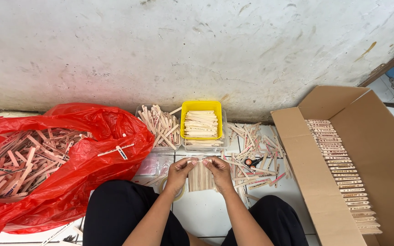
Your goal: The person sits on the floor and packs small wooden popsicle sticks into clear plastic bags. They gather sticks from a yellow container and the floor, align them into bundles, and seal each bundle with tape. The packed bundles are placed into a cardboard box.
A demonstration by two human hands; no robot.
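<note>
Nearest the camera, a row of flat wooden sticks [200, 176] is held on the white tiled floor [206, 214] between the person's knees, just below the picture's centre. The left hand [179, 173] is closed on the row's left edge, at nine o'clock from it; the right hand [220, 172] is closed on the right edge, at three o'clock. The fingers of both are curled over the sticks' top ends, thumbs tucked in. How many sticks are in the row cannot be counted. A roll of clear tape [175, 193] is partly seen under the left wrist.

At three o'clock from the hands, a loose scatter of sticks [256, 155] is spread on the tiles, with one small black and orange tool [251, 161] lying among them. Further right, one open cardboard box [343, 168] is seen, with a long single column of sticks [345, 175] already laid flat inside; most of the box floor is bare, so the filling is judged to be at an early stage.

At nine o'clock, one red plastic bag [69, 177] is heaped with unsorted sticks, which suggests that much is left.

At twelve o'clock, against the wall [197, 50], two clear tubs are set side by side: the left tub [158, 127] with jumbled sticks, the right one carrying one yellow tray [201, 119] of neatly stacked sticks.
</note>
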